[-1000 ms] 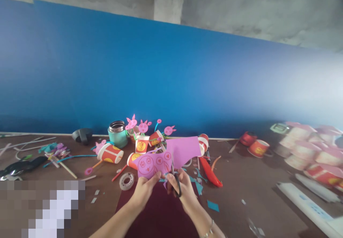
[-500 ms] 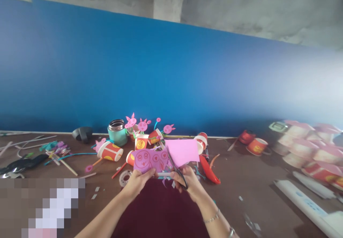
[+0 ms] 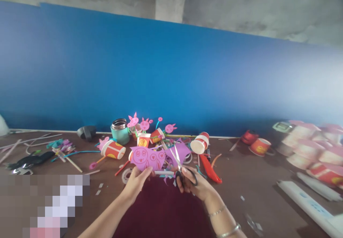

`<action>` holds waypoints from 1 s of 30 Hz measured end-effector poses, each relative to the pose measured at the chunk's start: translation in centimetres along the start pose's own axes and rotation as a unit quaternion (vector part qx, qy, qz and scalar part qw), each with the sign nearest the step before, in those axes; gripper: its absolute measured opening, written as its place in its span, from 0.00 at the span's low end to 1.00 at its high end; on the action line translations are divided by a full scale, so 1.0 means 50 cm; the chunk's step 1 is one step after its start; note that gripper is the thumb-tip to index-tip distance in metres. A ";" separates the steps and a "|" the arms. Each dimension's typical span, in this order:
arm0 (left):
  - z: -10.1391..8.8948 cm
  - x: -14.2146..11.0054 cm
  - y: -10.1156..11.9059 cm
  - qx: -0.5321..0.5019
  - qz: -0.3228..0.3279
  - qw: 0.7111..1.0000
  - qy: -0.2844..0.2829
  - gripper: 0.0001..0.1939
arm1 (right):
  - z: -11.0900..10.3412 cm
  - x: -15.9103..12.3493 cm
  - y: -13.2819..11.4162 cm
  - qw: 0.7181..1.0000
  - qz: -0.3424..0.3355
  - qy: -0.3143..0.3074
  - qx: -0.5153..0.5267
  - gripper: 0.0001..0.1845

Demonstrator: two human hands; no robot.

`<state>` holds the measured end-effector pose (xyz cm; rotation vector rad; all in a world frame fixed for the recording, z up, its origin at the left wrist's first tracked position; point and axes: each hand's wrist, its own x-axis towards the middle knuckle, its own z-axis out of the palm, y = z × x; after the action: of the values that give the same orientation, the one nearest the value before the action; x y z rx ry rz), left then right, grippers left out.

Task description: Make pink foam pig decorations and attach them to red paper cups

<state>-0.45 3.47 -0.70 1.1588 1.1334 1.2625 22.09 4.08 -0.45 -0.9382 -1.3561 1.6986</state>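
My left hand [image 3: 139, 179] pinches a sheet of pink-purple paper [image 3: 147, 159] with faces and small shapes drawn on it in red. In my right hand [image 3: 197, 182] is a pair of scissors [image 3: 177, 161] with black handles, its blades parted and pointing up, just right of the drawn sheet. Behind the blades is a plain purple piece of paper [image 3: 183, 151]; whether it rests on the clutter or is in mid-air I cannot tell. A white stick-like thing [image 3: 164, 173] lies between my hands, its ends partly hidden.
Pink animal cut-outs [image 3: 144, 124] on straws stand by red paper cups [image 3: 114, 149] and a teal jar [image 3: 120, 132]. To the right are a red pouch-like thing [image 3: 210, 169], stacked cups [image 3: 305, 145] and a white power strip [image 3: 302, 198]. A blue partition [image 3: 171, 73] rises behind.
The plain part of the paper has come away from the drawn sheet and sits lower. The scissors have opened and turned upright. My right hand has shifted slightly right.
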 end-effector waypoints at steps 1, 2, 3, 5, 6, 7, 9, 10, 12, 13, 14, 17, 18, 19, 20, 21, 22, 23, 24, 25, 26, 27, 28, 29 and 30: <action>0.003 -0.005 -0.002 0.010 0.001 1.000 -0.001 0.16 | 0.014 0.003 0.001 1.000 -0.015 -0.001 0.005 0.23; 0.007 -0.010 -0.003 0.016 0.000 1.000 -0.006 0.17 | 0.030 0.007 0.003 1.000 -0.028 0.012 0.006 0.22; 0.012 -0.016 -0.004 0.017 -0.002 1.000 -0.014 0.17 | 0.045 0.011 0.005 0.999 -0.040 0.031 0.001 0.20; 0.024 -0.028 -0.004 0.002 -0.009 1.000 -0.026 0.17 | 0.071 0.019 0.010 0.996 -0.052 0.068 -0.011 0.19; 0.031 -0.033 -0.003 -0.013 -0.014 0.999 -0.025 0.16 | 0.080 0.022 0.013 0.995 -0.050 0.079 -0.019 0.20; 0.037 -0.038 -0.001 -0.030 -0.021 0.999 -0.021 0.16 | 0.086 0.024 0.016 0.995 -0.049 0.088 -0.027 0.21; 0.047 -0.045 0.002 -0.060 -0.035 0.998 -0.001 0.17 | 0.091 0.025 0.019 0.993 -0.048 0.094 -0.043 0.22; 0.050 -0.047 0.002 -0.073 -0.041 0.996 0.013 0.18 | 0.092 0.025 0.020 0.993 -0.052 0.094 -0.048 0.22; 0.050 -0.047 -0.001 -0.103 -0.044 0.992 0.050 0.19 | 0.094 0.023 0.021 0.993 -0.058 0.081 -0.056 0.21; 0.049 -0.046 -0.004 -0.123 -0.042 0.989 0.070 0.19 | 0.098 0.022 0.023 0.994 -0.061 0.073 -0.058 0.20; 0.046 -0.044 -0.008 -0.144 -0.040 0.985 0.090 0.19 | 0.103 0.021 0.025 0.994 -0.063 0.062 -0.060 0.20; 0.037 -0.041 -0.020 -0.201 -0.049 0.970 0.131 0.18 | 0.127 0.019 0.033 0.995 -0.062 0.017 -0.078 0.21; 0.036 -0.041 -0.023 -0.214 -0.055 0.966 0.136 0.18 | 0.136 0.018 0.035 0.994 -0.064 0.001 -0.084 0.21; 0.035 -0.042 -0.024 -0.225 -0.059 0.963 0.136 0.18 | 0.145 0.018 0.037 0.994 -0.067 -0.011 -0.088 0.21; 0.037 -0.044 -0.024 -0.234 -0.060 0.961 0.133 0.18 | 0.154 0.017 0.037 0.993 -0.071 -0.020 -0.088 0.22; 0.039 -0.046 -0.024 -0.240 -0.060 0.961 0.127 0.18 | 0.160 0.017 0.037 0.993 -0.076 -0.022 -0.086 0.22; 0.041 -0.048 -0.022 -0.243 -0.061 0.961 0.121 0.18 | 0.165 0.017 0.036 0.993 -0.080 -0.020 -0.082 0.23; 0.044 -0.051 -0.020 -0.243 -0.061 0.961 0.116 0.18 | 0.168 0.017 0.036 0.993 -0.083 -0.015 -0.078 0.23; 0.047 -0.053 -0.019 -0.244 -0.061 0.961 0.114 0.19 | 0.169 0.018 0.037 0.993 -0.087 -0.009 -0.074 0.23; 0.050 -0.054 -0.017 -0.243 -0.062 0.961 0.115 0.20 | 0.168 0.018 0.038 0.993 -0.092 -0.005 -0.073 0.22; 0.052 -0.055 -0.016 -0.242 -0.061 0.961 0.117 0.20 | 0.167 0.019 0.040 0.993 -0.095 -0.003 -0.072 0.22; 0.054 -0.056 -0.016 -0.241 -0.060 0.961 0.119 0.21 | 0.165 0.020 0.043 0.992 -0.099 -0.002 -0.071 0.21; 0.055 -0.055 -0.015 -0.240 -0.059 0.961 0.123 0.22 | 0.162 0.021 0.046 0.992 -0.103 -0.003 -0.072 0.20; 0.056 -0.055 -0.015 -0.239 -0.060 0.961 0.125 0.22 | 0.160 0.022 0.050 0.991 -0.108 -0.003 -0.073 0.19; 0.056 -0.054 -0.016 -0.236 -0.061 0.962 0.125 0.21 | 0.159 0.023 0.052 0.991 -0.112 -0.002 -0.076 0.19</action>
<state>2.40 0.77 -1.28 0.5774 0.9887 1.5085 14.23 1.30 -1.79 -0.8325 -1.5485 1.4450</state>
